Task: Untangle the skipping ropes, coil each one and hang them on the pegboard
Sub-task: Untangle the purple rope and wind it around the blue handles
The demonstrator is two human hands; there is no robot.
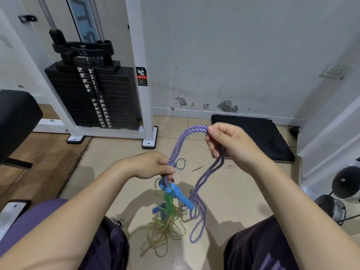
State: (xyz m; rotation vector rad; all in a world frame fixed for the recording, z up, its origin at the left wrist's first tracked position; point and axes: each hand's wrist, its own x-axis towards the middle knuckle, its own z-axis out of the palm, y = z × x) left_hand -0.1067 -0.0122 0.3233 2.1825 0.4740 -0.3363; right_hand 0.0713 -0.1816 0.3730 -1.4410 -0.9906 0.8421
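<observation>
A purple-and-white braided skipping rope point(182, 141) arcs between my two hands above the floor. My left hand point(153, 165) grips its doubled strands at the lower end. My right hand point(229, 145) pinches the top of the loop, and more of the rope hangs down from it to a loop point(198, 227) near the floor. Below my left hand dangle a blue handle point(180, 195) and a second blue handle point(158, 209), caught in a tangle of thin yellow-green rope point(163, 230) that trails onto the tiles. No pegboard is in view.
A weight-stack machine point(93, 94) on a white frame stands at the back left, a black padded bench point(17, 117) at the left edge. A black mat point(253, 135) lies against the wall. Dumbbells point(339, 195) sit at the right. A small elastic band point(180, 164) lies on the floor.
</observation>
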